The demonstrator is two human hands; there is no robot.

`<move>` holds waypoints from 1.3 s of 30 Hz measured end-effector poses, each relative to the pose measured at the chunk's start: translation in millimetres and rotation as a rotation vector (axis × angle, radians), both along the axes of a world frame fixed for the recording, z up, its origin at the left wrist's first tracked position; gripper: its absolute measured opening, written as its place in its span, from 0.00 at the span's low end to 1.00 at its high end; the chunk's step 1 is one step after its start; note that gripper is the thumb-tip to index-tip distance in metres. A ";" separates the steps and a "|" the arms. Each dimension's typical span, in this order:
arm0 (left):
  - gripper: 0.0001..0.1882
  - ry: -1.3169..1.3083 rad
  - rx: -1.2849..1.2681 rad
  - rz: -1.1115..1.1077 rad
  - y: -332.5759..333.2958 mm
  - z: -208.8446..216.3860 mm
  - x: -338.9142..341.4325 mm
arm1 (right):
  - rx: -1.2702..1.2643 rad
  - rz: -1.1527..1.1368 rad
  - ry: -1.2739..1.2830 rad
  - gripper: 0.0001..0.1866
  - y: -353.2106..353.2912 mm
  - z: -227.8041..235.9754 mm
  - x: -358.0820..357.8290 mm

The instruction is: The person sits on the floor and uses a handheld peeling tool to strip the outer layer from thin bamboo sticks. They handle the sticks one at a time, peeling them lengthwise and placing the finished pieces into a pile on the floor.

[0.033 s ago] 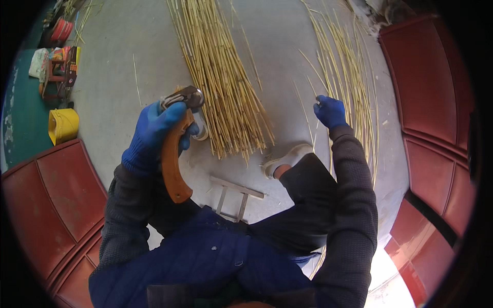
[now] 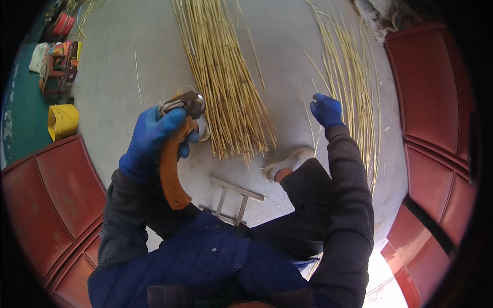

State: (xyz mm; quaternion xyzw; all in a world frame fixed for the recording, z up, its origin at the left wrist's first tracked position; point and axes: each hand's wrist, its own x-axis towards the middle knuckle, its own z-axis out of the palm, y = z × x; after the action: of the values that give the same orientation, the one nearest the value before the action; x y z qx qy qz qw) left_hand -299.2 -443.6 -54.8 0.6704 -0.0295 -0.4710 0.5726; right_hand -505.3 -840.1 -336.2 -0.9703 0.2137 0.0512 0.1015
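My left hand (image 2: 149,136), in a blue glove, is closed around a hand tool with a curved orange-brown handle (image 2: 172,177) and a shiny metal head (image 2: 191,104). Its handle hangs down toward my lap, and pale cord or wire shows beside the head. My right hand (image 2: 327,110), also gloved in blue, is closed in a fist out to the right, over thin stalks on the floor. What it holds, if anything, is hidden. Between my hands, and beyond them, lies a thick bundle of yellow-brown stalks (image 2: 221,82), cut ends toward me.
Thinner loose stalks (image 2: 354,87) are spread at the right. A small wooden frame (image 2: 235,197) lies by my legs, near my shoe (image 2: 290,163). Red padded seats (image 2: 69,190) stand at left, with more red panels (image 2: 426,87) at right. A yellow bucket (image 2: 62,122) sits at the left.
The view has shifted slightly. My right fist has moved a little left relative to the stalks; my left hand keeps its hold on the tool, a touch lower in the picture.
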 end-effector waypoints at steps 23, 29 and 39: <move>0.22 0.214 0.234 0.046 8.7 19.1 32.3 | 0.551 -0.219 0.308 0.16 74.0 -96.0 65.1; 0.27 0.075 0.025 -0.122 21.8 14.2 26.6 | 1.339 -0.379 0.288 0.09 85.7 113.3 -12.3; 0.20 -0.094 -0.111 -0.406 26.9 13.4 -76.7 | 1.403 -0.396 -0.245 0.14 189.3 305.3 -78.1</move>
State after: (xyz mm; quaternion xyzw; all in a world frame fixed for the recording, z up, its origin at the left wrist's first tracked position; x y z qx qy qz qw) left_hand -375.9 -416.7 -41.5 0.6393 -0.2165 -0.5427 0.4998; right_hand -583.4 -650.8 -31.0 -0.6193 0.2890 0.0479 0.7285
